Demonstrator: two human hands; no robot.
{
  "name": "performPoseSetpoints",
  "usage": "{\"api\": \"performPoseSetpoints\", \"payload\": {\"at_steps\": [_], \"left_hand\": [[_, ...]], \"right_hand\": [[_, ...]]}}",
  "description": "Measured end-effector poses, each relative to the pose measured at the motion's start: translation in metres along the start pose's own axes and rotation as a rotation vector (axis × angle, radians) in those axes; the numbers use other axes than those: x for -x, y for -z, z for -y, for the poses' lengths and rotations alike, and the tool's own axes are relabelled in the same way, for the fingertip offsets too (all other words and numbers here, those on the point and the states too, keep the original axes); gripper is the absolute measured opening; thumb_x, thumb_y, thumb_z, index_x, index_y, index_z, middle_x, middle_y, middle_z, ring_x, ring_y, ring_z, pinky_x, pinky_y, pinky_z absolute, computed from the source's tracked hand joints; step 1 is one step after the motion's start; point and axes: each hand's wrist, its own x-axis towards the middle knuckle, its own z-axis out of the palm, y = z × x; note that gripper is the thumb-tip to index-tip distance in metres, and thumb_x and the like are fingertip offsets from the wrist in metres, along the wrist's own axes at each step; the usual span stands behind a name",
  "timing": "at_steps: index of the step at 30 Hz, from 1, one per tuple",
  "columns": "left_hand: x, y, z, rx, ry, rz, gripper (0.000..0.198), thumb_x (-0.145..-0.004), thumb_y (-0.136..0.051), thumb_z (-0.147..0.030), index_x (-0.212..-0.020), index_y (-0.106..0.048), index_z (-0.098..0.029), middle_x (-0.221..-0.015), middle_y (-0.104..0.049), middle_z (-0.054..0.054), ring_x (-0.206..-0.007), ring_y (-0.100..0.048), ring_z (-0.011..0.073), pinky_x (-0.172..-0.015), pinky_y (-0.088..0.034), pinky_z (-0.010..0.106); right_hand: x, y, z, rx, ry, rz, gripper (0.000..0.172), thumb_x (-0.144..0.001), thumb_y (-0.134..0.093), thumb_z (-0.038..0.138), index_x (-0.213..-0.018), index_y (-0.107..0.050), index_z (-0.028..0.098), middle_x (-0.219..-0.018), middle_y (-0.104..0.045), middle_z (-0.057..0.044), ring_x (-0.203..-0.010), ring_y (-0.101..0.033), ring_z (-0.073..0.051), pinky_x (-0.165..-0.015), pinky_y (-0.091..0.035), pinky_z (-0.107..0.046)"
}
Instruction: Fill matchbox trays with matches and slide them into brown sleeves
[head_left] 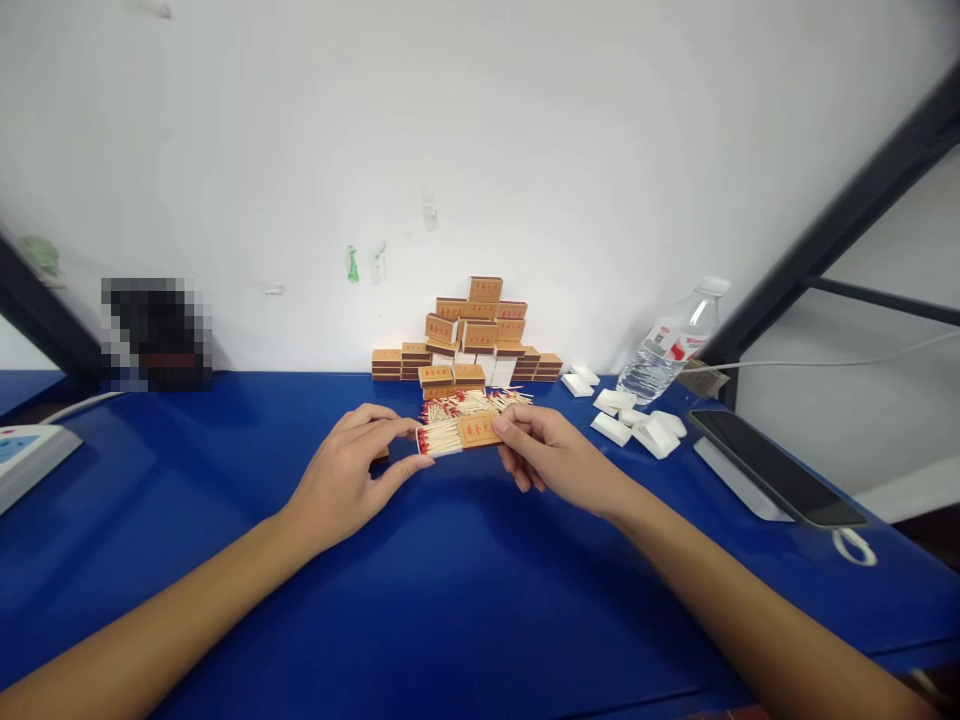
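Between my two hands is a matchbox, its white tray of red-tipped matches point(440, 438) partly inside the orange printed sleeve point(478, 430). My left hand point(352, 460) grips the tray's left end between thumb and fingers. On the right, my right hand point(544, 445) pinches the sleeve, thumb on top. A heap of loose matches point(469, 402) lies just behind the box. Further back, a stepped stack of matchboxes point(480, 335) stands against the wall. Part of another small box point(381, 455) shows behind my left hand, mostly hidden.
Several white trays point(634, 420) lie scattered at the right, beside a tilted clear water bottle point(671, 345). A phone point(776, 465) rests on a white block point(739, 482) near the right edge. At far left sits a white device point(34, 455) with a cable. Blue tabletop point(465, 580) extends in front.
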Motion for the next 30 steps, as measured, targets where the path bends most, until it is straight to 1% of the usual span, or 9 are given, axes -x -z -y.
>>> {"api": "performPoseSetpoints", "payload": {"at_steps": [4, 6, 8, 11, 13, 16, 20, 25, 30], "left_hand": [[-0.001, 0.001, -0.002, 0.026, 0.007, 0.021, 0.033, -0.098, -0.070, -0.042, -0.121, -0.071, -0.020, -0.111, -0.073, 0.011, -0.107, -0.066, 0.0261, -0.093, -0.058, 0.044], [-0.002, 0.001, -0.003, 0.043, 0.005, 0.048, 0.032, -0.098, -0.070, -0.041, -0.122, -0.070, -0.020, -0.113, -0.073, 0.011, -0.108, -0.066, 0.0260, -0.094, -0.058, 0.044], [-0.002, 0.002, -0.004, 0.057, 0.007, 0.058, 0.031, -0.098, -0.070, -0.039, -0.122, -0.071, -0.020, -0.113, -0.073, 0.011, -0.108, -0.066, 0.0255, -0.094, -0.058, 0.043], [-0.002, 0.001, -0.004, 0.067, 0.017, 0.017, 0.031, -0.096, -0.073, -0.041, -0.119, -0.072, -0.021, -0.109, -0.074, 0.009, -0.103, -0.067, 0.0240, -0.088, -0.060, 0.040], [-0.002, 0.001, -0.005, 0.072, 0.008, -0.014, 0.031, -0.093, -0.076, -0.042, -0.115, -0.073, -0.021, -0.105, -0.075, 0.008, -0.100, -0.067, 0.0235, -0.085, -0.060, 0.038], [-0.002, 0.001, -0.009, 0.078, -0.055, -0.054, 0.039, -0.085, -0.081, -0.048, -0.113, -0.074, -0.021, -0.099, -0.076, 0.007, -0.095, -0.068, 0.0234, -0.085, -0.059, 0.039], [-0.002, 0.000, -0.014, 0.067, -0.137, -0.052, 0.059, -0.081, -0.083, -0.054, -0.128, -0.069, -0.022, -0.099, -0.077, 0.007, -0.090, -0.069, 0.0222, -0.081, -0.058, 0.039], [0.000, -0.001, -0.013, 0.104, -0.173, 0.003, 0.050, -0.084, -0.081, -0.050, -0.126, -0.072, -0.024, -0.094, -0.076, 0.006, -0.093, -0.071, 0.0235, -0.083, -0.059, 0.039], [0.002, -0.001, -0.011, 0.094, -0.180, -0.006, 0.048, -0.087, -0.079, -0.051, -0.125, -0.073, -0.023, -0.098, -0.075, 0.007, -0.092, -0.071, 0.0223, -0.081, -0.059, 0.037]], "right_hand": [[0.003, -0.001, 0.002, 0.004, 0.006, 0.019, 0.048, -0.101, -0.054, 0.063, -0.077, -0.052, 0.021, -0.058, -0.057, 0.004, -0.047, -0.053, -0.009, -0.041, -0.038, -0.019], [0.002, -0.002, 0.000, -0.033, 0.019, 0.009, 0.044, -0.100, -0.056, 0.062, -0.085, -0.052, 0.021, -0.061, -0.058, 0.005, -0.048, -0.054, -0.009, -0.040, -0.039, -0.018], [0.000, -0.004, -0.002, -0.100, 0.026, -0.040, 0.039, -0.099, -0.058, 0.061, -0.104, -0.052, 0.023, -0.067, -0.061, 0.006, -0.047, -0.056, -0.010, -0.037, -0.038, -0.019], [-0.001, -0.016, -0.004, -0.177, 0.065, -0.145, 0.056, -0.098, -0.060, 0.061, -0.137, -0.044, 0.023, -0.076, -0.065, 0.003, -0.052, -0.062, -0.014, -0.038, -0.044, -0.022], [0.002, -0.028, -0.002, -0.197, 0.100, -0.150, 0.064, -0.101, -0.053, 0.062, -0.149, -0.043, 0.021, -0.085, -0.067, -0.003, -0.066, -0.067, -0.018, -0.046, -0.054, -0.027], [0.012, -0.048, 0.002, -0.207, 0.109, -0.017, 0.070, -0.106, -0.041, 0.064, -0.162, -0.037, 0.022, -0.098, -0.068, -0.009, -0.080, -0.067, -0.020, -0.060, -0.062, -0.034], [0.023, -0.059, 0.003, -0.153, 0.085, 0.128, 0.072, -0.107, -0.037, 0.063, -0.169, -0.020, 0.030, -0.106, -0.067, -0.008, -0.072, -0.064, -0.016, -0.069, -0.062, -0.038], [0.022, -0.056, 0.002, -0.175, 0.051, 0.167, 0.076, -0.107, -0.040, 0.064, -0.170, -0.016, 0.029, -0.102, -0.064, -0.006, -0.075, -0.063, -0.016, -0.067, -0.061, -0.035], [0.019, -0.057, 0.006, -0.395, 0.015, 0.255, 0.080, -0.105, -0.046, 0.063, -0.170, -0.015, 0.029, -0.100, -0.063, -0.007, -0.094, -0.066, -0.022, -0.061, -0.061, -0.029]]}}
